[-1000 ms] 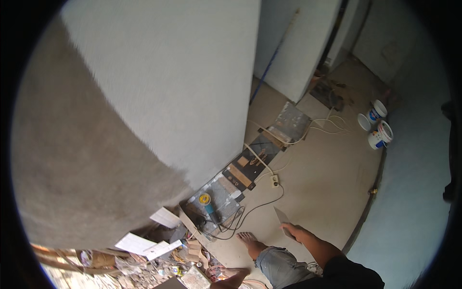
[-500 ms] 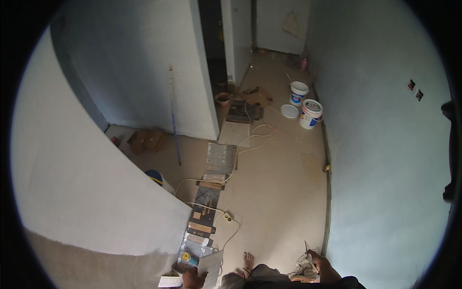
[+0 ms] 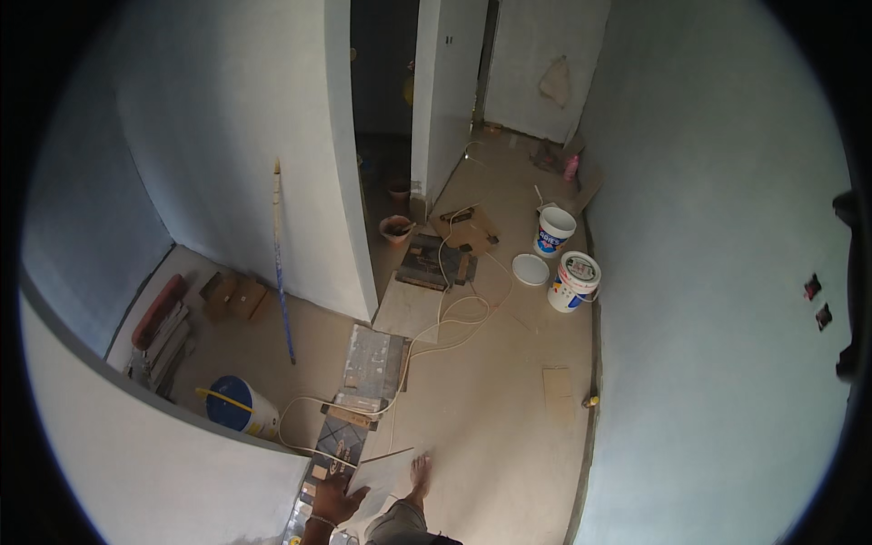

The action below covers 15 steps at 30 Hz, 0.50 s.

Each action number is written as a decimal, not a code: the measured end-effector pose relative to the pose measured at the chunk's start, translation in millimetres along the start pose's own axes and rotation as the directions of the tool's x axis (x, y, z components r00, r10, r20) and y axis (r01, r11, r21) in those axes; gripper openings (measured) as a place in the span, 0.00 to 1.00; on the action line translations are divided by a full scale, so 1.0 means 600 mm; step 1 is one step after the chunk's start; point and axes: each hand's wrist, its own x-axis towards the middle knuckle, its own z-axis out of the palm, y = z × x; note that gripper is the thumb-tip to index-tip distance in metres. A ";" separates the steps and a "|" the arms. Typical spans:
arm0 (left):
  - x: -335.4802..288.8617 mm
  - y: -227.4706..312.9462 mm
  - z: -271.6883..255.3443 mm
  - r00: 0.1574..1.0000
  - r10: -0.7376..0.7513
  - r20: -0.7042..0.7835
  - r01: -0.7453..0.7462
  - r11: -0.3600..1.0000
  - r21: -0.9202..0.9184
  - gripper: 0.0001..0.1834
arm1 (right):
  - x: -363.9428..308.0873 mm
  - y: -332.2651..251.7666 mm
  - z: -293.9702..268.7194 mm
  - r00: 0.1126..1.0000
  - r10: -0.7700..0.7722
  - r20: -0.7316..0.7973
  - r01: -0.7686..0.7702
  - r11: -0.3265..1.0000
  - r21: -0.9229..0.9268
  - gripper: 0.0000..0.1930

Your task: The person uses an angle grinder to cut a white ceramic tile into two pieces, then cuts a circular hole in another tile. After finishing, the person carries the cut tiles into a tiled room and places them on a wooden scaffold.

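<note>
walls (image 3: 727, 272): pale blue | floor (image 3: 490, 427): dusty concrete | doorway (image 3: 381, 109): dark

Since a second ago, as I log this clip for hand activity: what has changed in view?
The view swung away from the near wall toward the room's far end, and a hand now grips a pale flat sheet. The other hand, seen earlier, is out of view. The white buckets, the cable and the tiles lie unmoved on the floor.
</note>
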 end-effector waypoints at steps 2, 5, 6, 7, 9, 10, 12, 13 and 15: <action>0.102 0.038 0.004 0.993 0.103 0.059 -0.106 0.993 0.054 0.22 | -0.004 -0.131 -0.012 0.997 -0.072 -0.003 0.072 0.997 -0.025 0.42; 0.265 0.104 0.006 0.956 0.210 0.206 -0.238 0.964 0.117 0.20 | -0.005 -0.294 -0.044 0.983 -0.182 -0.004 0.182 0.983 -0.029 0.43; 0.323 0.124 0.006 0.922 0.200 0.331 -0.258 0.955 0.143 0.20 | 0.003 -0.343 -0.057 0.977 -0.215 -0.006 0.215 0.976 -0.020 0.43; 0.381 0.145 0.010 0.903 0.251 0.350 -0.306 0.945 0.112 0.20 | 0.012 -0.388 -0.069 0.970 -0.242 -0.006 0.242 0.970 -0.018 0.43; 0.489 0.183 0.025 0.855 0.341 0.392 -0.410 0.906 0.107 0.21 | 0.037 -0.466 -0.090 0.964 -0.265 0.000 0.265 0.964 -0.005 0.43; 0.536 0.202 0.036 0.841 0.351 0.411 -0.422 0.902 0.093 0.22 | 0.052 -0.504 -0.101 0.964 -0.267 0.005 0.267 0.964 0.001 0.43; 0.639 0.244 0.073 0.830 0.380 0.409 -0.444 0.893 0.071 0.22 | 0.093 -0.591 -0.122 0.961 -0.274 0.017 0.275 0.962 -0.005 0.43; 0.688 0.266 0.092 0.821 0.369 0.436 -0.455 0.884 0.108 0.24 | 0.114 -0.640 -0.131 0.960 -0.279 0.029 0.280 0.960 -0.017 0.43; 0.783 0.316 0.130 0.799 0.420 0.431 -0.502 0.860 0.094 0.24 | 0.158 -0.756 -0.147 0.955 -0.291 0.063 0.295 0.954 -0.059 0.43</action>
